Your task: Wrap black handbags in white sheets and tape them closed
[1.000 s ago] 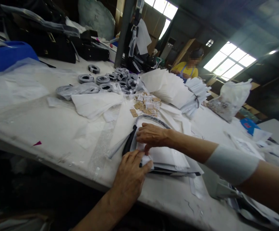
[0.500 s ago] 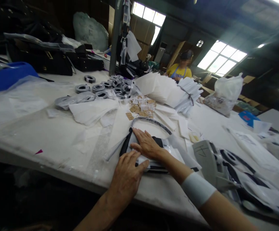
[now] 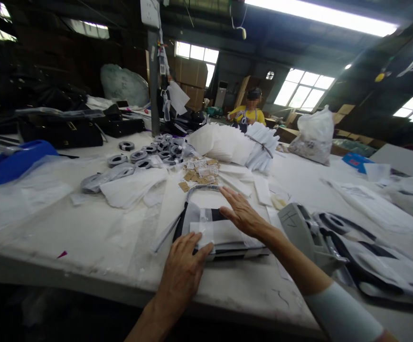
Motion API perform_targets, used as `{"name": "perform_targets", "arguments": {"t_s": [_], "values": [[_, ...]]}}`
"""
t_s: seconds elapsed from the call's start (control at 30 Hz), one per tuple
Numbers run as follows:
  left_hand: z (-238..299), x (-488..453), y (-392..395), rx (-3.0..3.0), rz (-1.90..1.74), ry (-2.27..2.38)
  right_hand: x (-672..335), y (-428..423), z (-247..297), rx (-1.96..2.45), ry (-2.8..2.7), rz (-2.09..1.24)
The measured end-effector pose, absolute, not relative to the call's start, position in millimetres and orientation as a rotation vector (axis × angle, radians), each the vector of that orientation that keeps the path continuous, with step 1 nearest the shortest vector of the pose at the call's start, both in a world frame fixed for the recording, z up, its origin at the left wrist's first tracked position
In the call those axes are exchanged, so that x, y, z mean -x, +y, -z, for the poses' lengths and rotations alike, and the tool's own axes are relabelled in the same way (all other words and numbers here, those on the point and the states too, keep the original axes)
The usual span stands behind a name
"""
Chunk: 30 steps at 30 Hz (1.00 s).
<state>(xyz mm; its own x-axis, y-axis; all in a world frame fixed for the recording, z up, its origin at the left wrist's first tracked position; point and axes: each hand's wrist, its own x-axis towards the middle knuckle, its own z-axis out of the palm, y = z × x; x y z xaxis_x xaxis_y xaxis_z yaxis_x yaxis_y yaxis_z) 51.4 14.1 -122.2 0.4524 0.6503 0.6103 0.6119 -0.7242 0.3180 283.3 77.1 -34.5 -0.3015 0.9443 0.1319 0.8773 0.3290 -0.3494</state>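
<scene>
A flat black-and-white packet in clear plastic (image 3: 213,232) lies on the white table (image 3: 85,237) in front of me. My left hand (image 3: 182,268) rests flat on its near left corner, fingers stretched out. My right hand (image 3: 241,213) lies palm down on the packet's far right part, fingers spread. A white band wraps my right forearm (image 3: 342,316). Neither hand grips anything.
Rolls of grey tape (image 3: 145,154), small brown tags (image 3: 199,173) and a fanned stack of white bags (image 3: 235,145) lie beyond the packet. More bagged black-and-white items (image 3: 356,247) pile up at right. A blue cloth (image 3: 10,161) sits left. A person in yellow (image 3: 249,114) works at the far side.
My right hand has slid from the packet's near left edge across to its far right side and opened flat. My left hand stays on the near corner. The view has tilted upward.
</scene>
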Motion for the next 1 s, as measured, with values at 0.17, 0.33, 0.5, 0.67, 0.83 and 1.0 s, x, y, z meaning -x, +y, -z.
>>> {"name": "perform_targets", "arguments": {"t_s": [0.17, 0.33, 0.5, 0.67, 0.83, 1.0], "values": [[119.6, -53.6, 13.8, -2.607, -1.163, 1.166, -302.9, 61.3, 68.3, 2.008, -2.298, -0.414], [118.8, -44.9, 15.7, -2.678, -1.073, 1.146, -297.5, 65.5, 65.0, 1.966, -2.34, -0.434], [88.8, -18.3, 15.9, -2.663, -0.804, 0.873, -306.2, 37.1, 60.7, 1.939, -2.328, -0.521], [41.4, -1.9, 77.2, -2.218, -0.78, 1.176, -307.0, 30.8, 40.9, 1.995, -2.278, -0.656], [49.4, -12.2, 203.4, -1.992, -0.782, 1.474, -243.4, 92.2, 2.2, 1.64, -2.174, -0.405], [86.6, -33.7, 277.0, -1.831, -0.885, 1.407, -160.8, 158.1, 32.2, 1.367, -2.025, -0.385]]}}
